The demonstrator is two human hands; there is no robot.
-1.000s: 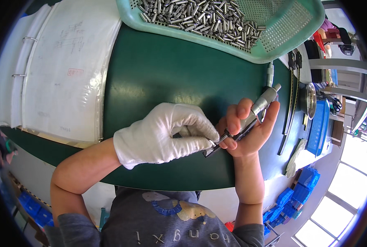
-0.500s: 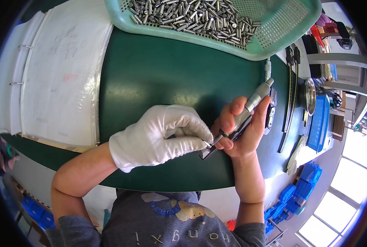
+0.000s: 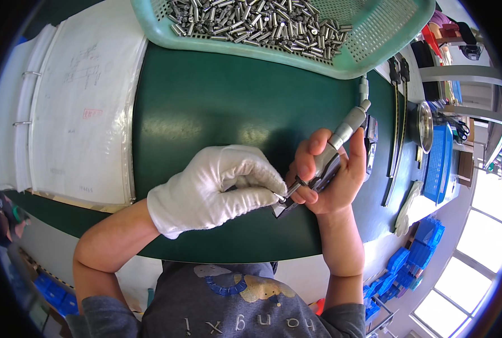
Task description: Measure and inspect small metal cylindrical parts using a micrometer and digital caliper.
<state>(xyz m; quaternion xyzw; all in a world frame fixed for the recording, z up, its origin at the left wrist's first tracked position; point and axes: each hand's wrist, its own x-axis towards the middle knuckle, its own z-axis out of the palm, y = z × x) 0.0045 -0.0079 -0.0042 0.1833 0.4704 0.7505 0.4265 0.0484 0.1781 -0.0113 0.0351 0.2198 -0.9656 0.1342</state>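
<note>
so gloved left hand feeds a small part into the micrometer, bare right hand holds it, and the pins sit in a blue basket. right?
Not quite: the head view shows the basket of pins is light green. The rest stands: gloved left hand, micrometer in bare right hand.

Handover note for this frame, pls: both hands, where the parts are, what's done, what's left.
Left hand: white glove, fingertips pinching a small metal pin at the measuring end of the micrometer.
Right hand: bare, wrapped around the micrometer, thumb on its barrel, held above the green mat.
Parts: a pile of metal pins in the mint-green mesh basket at the far edge of the mat. Ring binder with a drawing sheet lies open to the left.
Done: one pin is set at the micrometer.
Left: the pins in the basket. No separate pile of finished pins shows.
</note>
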